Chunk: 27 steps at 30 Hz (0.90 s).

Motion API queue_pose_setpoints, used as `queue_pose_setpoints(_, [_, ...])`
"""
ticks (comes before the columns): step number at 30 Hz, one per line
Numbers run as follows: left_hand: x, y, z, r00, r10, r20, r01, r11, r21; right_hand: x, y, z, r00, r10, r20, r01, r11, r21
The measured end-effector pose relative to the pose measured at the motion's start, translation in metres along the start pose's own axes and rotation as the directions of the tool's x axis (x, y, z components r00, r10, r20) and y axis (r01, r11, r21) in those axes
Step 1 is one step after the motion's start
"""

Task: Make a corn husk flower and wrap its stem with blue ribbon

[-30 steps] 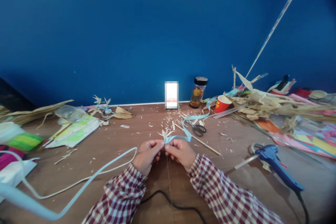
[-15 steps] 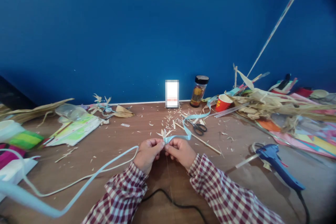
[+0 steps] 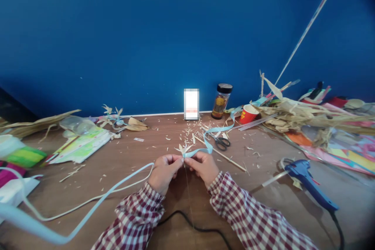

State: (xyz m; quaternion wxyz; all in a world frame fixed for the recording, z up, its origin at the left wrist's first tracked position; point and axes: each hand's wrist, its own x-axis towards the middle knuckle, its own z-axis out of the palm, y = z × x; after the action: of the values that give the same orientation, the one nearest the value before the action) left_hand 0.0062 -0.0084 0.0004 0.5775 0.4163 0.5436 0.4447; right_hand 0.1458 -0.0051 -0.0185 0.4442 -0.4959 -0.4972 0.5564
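- While the left hand (image 3: 162, 172) pinched the pale flower (image 3: 183, 149) at its base, the right hand (image 3: 204, 167) pinched the blue ribbon (image 3: 208, 149) just beside it.
- Both hands were curled, nearly touching.
- The flower projected just beyond them.

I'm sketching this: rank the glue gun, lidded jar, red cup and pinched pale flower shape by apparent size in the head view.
1. Glue gun, perhaps enlarged by nearness
2. Lidded jar
3. Red cup
4. Pale flower shape
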Motion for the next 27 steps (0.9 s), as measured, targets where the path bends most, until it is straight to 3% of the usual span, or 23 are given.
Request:
queue_pose_setpoints(8, [0.001, -0.002, 0.0, 0.997, 0.074, 0.02, -0.075, 0.995, 0.06, 0.0, 0.001, 0.003, 0.992, -0.079, -0.102, 0.074, 0.996, -0.059])
queue_pose_setpoints(15, [-0.006, -0.001, -0.004, 0.959, 0.281, -0.028, -0.254, 0.902, 0.35, -0.008, -0.008, 0.009, 0.966, -0.199, -0.164, 0.168, 0.968, -0.188])
queue_pose_setpoints(17, [-0.007, 0.001, -0.001, 0.974, 0.218, -0.07, -0.194, 0.948, 0.253, -0.008, -0.007, 0.01, 0.972, -0.184, -0.147, 0.16, 0.974, -0.158])
queue_pose_setpoints(19, [-0.007, 0.003, 0.002, 0.996, 0.063, -0.07, -0.061, 0.998, 0.031, -0.008, -0.005, 0.011, 0.984, -0.129, -0.12, 0.12, 0.99, -0.075])
queue_pose_setpoints(22, [-0.006, 0.005, 0.007, 0.993, -0.115, 0.041, 0.122, 0.954, -0.274, -0.006, -0.002, 0.014, 0.996, -0.036, -0.078, 0.045, 0.993, 0.108])
queue_pose_setpoints(24, [-0.005, 0.005, 0.009, 0.985, -0.144, 0.092, 0.168, 0.91, -0.378, -0.006, -0.002, 0.016, 0.998, -0.003, -0.066, 0.016, 0.98, 0.2])
queue_pose_setpoints(27, [-0.004, 0.002, 0.011, 0.985, -0.155, 0.079, 0.174, 0.869, -0.462, -0.008, -0.005, 0.021, 0.996, 0.025, -0.084, -0.003, 0.968, 0.25])
